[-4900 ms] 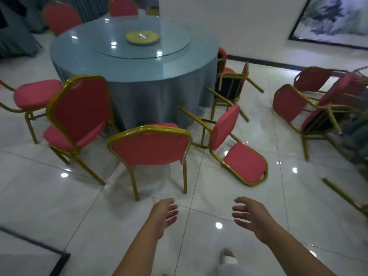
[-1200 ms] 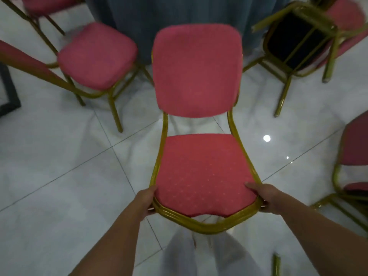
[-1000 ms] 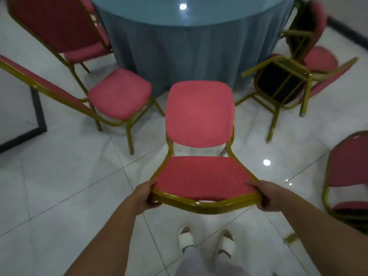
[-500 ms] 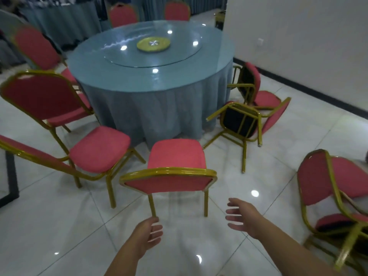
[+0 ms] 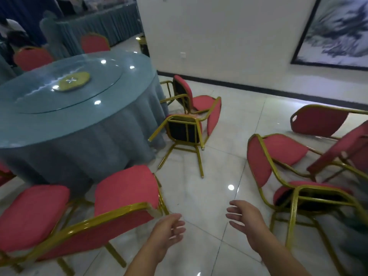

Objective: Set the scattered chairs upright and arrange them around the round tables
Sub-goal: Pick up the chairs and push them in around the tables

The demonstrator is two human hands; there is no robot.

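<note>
A round table [image 5: 83, 124] with a blue cloth and glass turntable fills the left. A red chair with a gold frame [image 5: 123, 198] stands upright at its near side, another upright chair [image 5: 33, 212] to its left. Two tipped chairs [image 5: 189, 126] lie tangled at the table's right edge. A pile of overturned chairs [image 5: 294, 176] lies on the right. My left hand [image 5: 169, 232] hovers, fingers relaxed, just right of the upright chair's back, holding nothing. My right hand [image 5: 245, 222] is spread in the air, apart from the pile.
More red chairs [image 5: 93, 42] stand behind the table. A white wall with a dark baseboard [image 5: 258, 86] and a framed painting [image 5: 334, 30] runs along the back. Glossy white floor tiles [image 5: 219, 166] lie between the table and the pile. Draped tables stand far left.
Both hands have let go of the chair, which now stands upright at the table. The view has swung right, bringing the pile of overturned chairs into view.
</note>
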